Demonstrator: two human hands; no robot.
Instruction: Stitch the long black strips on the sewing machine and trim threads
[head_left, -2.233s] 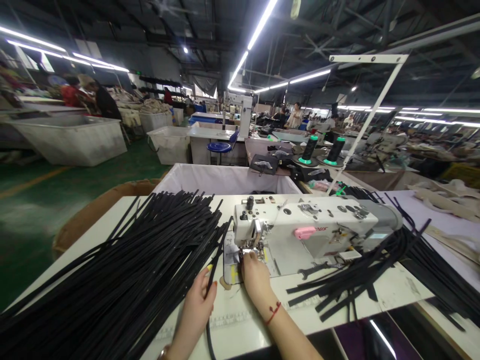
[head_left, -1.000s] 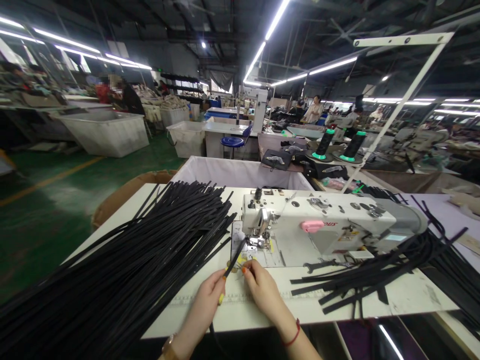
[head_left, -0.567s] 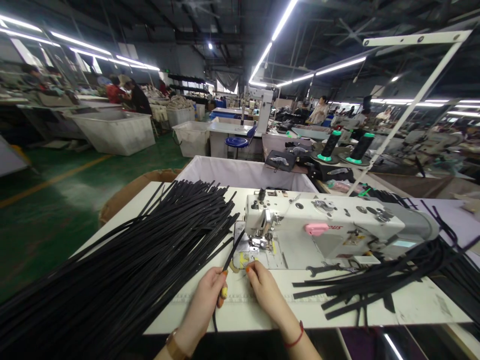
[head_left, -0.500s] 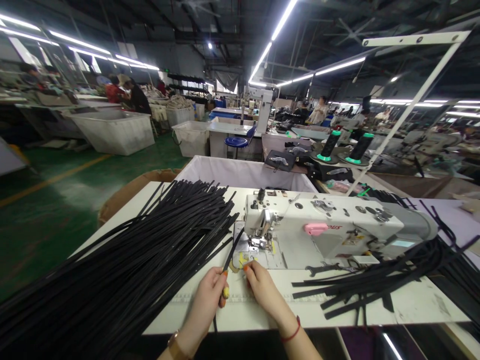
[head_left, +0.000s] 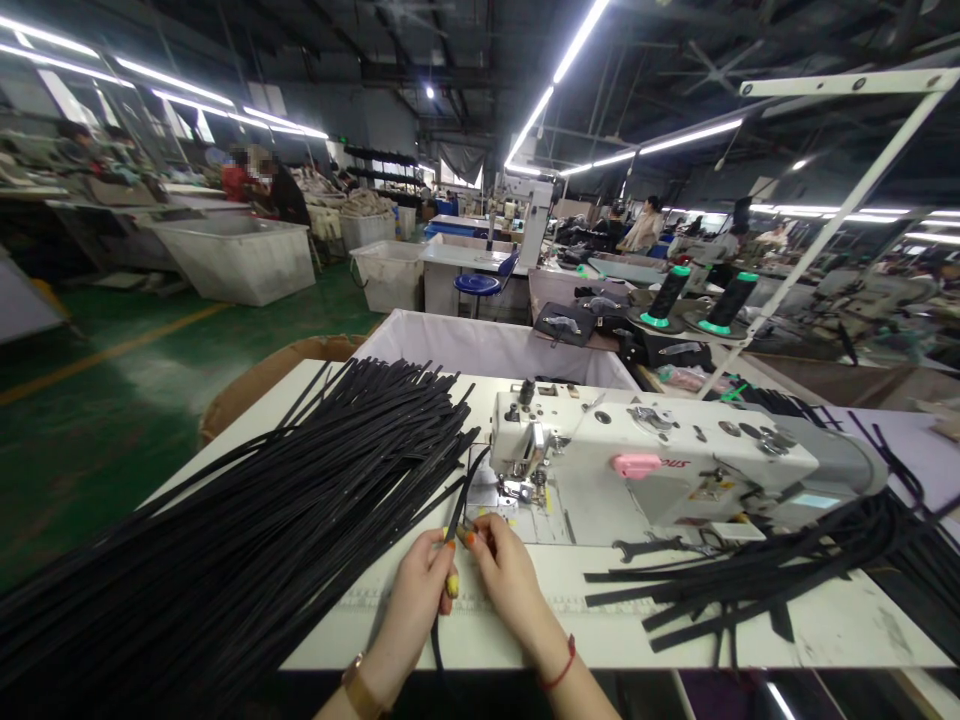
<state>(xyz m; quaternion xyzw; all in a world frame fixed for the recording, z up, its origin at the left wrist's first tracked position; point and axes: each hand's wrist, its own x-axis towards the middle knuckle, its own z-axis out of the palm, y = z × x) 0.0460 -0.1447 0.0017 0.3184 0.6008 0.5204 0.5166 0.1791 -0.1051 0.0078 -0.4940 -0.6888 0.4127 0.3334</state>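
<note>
My left hand (head_left: 421, 585) is closed on a narrow black strap (head_left: 456, 515), with a yellow band or cover on one finger. The strap's upper end rises toward the sewing machine (head_left: 637, 455), and its lower end hangs over the table's front edge. Right beside it, my right hand (head_left: 504, 565) pinches with thumb and forefinger close to the strap. Whatever sits in that pinch is too small to make out. The machine's presser foot (head_left: 525, 488) stands just beyond both hands.
A large pile of black straps (head_left: 300, 500) covers the table's left side. More straps (head_left: 720, 580) lie at the right, near a wrench (head_left: 652, 547). Behind the machine are a pale-lined bin (head_left: 487, 345) and two black thread cones (head_left: 666, 297). Several people work farther back.
My right hand has moved left, up against the strap beside my left hand. My left hand stays nearly in place on the strap. The view has shifted slightly.
</note>
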